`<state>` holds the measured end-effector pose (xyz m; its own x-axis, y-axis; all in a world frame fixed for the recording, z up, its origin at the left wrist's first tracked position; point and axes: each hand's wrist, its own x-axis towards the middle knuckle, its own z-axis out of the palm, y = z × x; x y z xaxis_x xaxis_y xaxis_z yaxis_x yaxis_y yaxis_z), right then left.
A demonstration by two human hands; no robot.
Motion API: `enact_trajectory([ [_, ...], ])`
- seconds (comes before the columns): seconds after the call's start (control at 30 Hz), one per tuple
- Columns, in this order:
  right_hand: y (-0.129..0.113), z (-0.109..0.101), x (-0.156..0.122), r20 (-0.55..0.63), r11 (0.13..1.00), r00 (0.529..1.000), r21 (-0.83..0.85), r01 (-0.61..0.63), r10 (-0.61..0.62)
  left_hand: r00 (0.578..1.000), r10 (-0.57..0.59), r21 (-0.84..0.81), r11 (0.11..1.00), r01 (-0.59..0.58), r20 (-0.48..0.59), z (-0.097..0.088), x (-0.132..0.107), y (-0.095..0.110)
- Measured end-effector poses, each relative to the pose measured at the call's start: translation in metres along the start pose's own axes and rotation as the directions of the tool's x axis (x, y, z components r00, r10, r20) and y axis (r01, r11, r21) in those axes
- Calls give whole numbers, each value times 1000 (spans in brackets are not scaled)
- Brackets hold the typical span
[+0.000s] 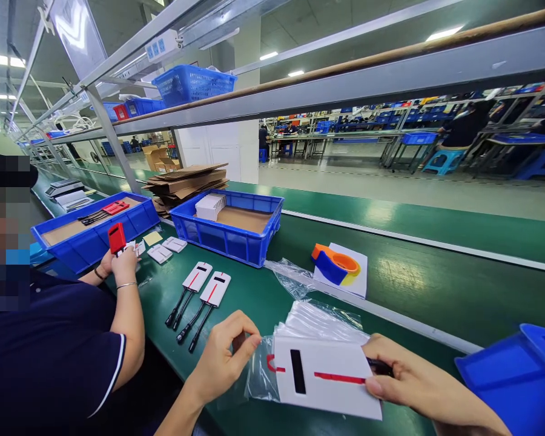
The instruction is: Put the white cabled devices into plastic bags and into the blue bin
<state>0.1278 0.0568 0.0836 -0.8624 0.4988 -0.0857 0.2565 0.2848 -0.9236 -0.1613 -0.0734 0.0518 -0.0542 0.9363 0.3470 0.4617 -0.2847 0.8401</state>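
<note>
My right hand [411,375] grips the right end of a white sleeved device [336,396], which has a black window and a red stripe. A bit of black cable shows at that end, under the fingers. The device's left end lies at a clear plastic bag [260,372]; how far inside it is I cannot tell. My left hand [224,354] is closed in a pinch on the bag's edge. Behind the device lies a fanned stack of clear bags [315,324]. Two white sleeved devices [215,289] with black cables rest on the green bench to the left.
A blue bin [222,236] holds white sleeves, beside stacked cardboard [186,184]. An orange and blue tape dispenser [336,266] sits on white paper. At left, a co-worker's hands [122,263] hold a red device near another blue bin [54,239]. A blue container [513,375] stands at right.
</note>
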Motion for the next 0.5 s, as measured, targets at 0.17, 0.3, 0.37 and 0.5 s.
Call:
enact_trajectory([
  [0.17,3,-3,-3,-47,991,996,-115,72,-78,990,112,32,993,-110,-82,7,-2,1],
  [0.3,2,-3,-4,-58,993,996,-100,61,-67,963,207,78,978,-196,-171,11,-4,2],
  [0.37,2,-2,-4,-49,995,997,-87,52,-56,946,240,95,970,-224,-218,14,-5,2],
  [0.5,2,-2,-3,-25,996,998,-70,53,-55,904,299,144,953,-266,-305,21,-7,2],
])
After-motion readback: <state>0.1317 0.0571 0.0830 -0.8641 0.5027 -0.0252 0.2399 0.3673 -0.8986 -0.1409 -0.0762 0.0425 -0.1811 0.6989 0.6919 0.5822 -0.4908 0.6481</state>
